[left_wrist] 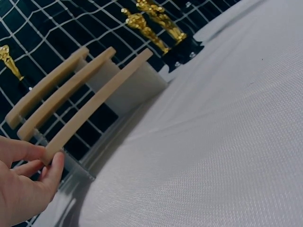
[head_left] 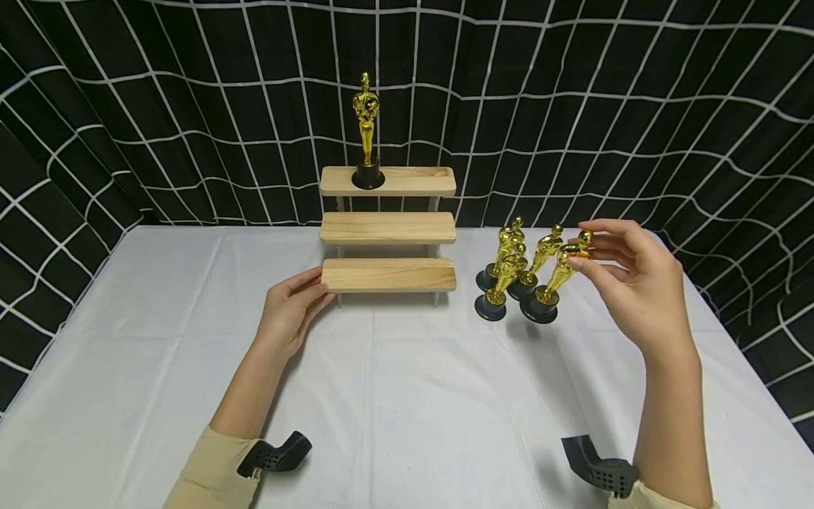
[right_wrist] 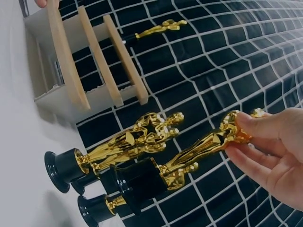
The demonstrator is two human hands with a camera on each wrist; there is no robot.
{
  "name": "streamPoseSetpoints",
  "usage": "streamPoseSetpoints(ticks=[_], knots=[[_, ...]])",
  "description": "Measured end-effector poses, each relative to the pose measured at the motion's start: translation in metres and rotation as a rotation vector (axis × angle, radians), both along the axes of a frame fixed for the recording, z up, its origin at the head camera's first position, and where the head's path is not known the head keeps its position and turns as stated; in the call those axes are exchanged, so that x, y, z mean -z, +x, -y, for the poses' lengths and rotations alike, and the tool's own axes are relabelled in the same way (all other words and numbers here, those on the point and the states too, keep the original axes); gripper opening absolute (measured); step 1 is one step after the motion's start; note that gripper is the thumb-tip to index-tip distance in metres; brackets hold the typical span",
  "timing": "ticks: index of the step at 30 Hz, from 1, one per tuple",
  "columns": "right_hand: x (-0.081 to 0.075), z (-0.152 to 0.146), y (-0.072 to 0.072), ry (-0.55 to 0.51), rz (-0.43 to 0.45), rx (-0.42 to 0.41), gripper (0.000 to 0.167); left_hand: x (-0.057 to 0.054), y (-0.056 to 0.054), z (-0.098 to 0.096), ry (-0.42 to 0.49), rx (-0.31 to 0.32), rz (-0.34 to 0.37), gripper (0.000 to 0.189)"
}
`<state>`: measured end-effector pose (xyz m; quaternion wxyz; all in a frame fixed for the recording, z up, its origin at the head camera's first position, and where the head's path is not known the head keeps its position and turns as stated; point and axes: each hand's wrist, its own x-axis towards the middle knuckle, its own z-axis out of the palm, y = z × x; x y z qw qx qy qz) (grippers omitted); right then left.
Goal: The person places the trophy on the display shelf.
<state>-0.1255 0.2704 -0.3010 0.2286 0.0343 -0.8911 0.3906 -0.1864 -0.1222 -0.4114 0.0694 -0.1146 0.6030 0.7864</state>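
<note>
With the fingers and thumb of my left hand [head_left: 290, 309] I pinch the left end of the lowest board of a three-tier wooden display stand [head_left: 388, 276]. My right hand [head_left: 642, 283] grips a gold trophy statuette [head_left: 559, 276] by its upper body; its black base hangs above the tablecloth, tilted. Close beside it, three similar gold statuettes [head_left: 511, 272] stand grouped on the table, partly hiding one another. Another gold statuette [head_left: 366, 127] stands upright on the stand's top board, left of its middle. In the left wrist view the fingers [left_wrist: 52, 170] clasp the board's end.
A white cloth [head_left: 407, 396] covers the table. Behind and at both sides hangs a black curtain [head_left: 254, 106] with a white grid. The stand's middle board [head_left: 388, 227] holds nothing, and clear supports [left_wrist: 142, 87] carry the tiers.
</note>
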Motion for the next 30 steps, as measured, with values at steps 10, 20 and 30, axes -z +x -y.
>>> streamPoseSetpoints(ticks=[10, 20, 30], knots=[[-0.004, 0.004, -0.001, -0.023, 0.004, -0.034, 0.044, -0.001, 0.001, 0.001, 0.011, 0.000, 0.003, 0.049], [-0.010, 0.016, -0.003, -0.042, -0.014, -0.120, 0.047, 0.000, -0.001, -0.001, 0.030, -0.007, 0.001, 0.049], [-0.014, 0.028, -0.011, -0.094, -0.014, -0.175, 0.046, -0.002, 0.001, -0.001, 0.028, -0.004, -0.004, 0.049]])
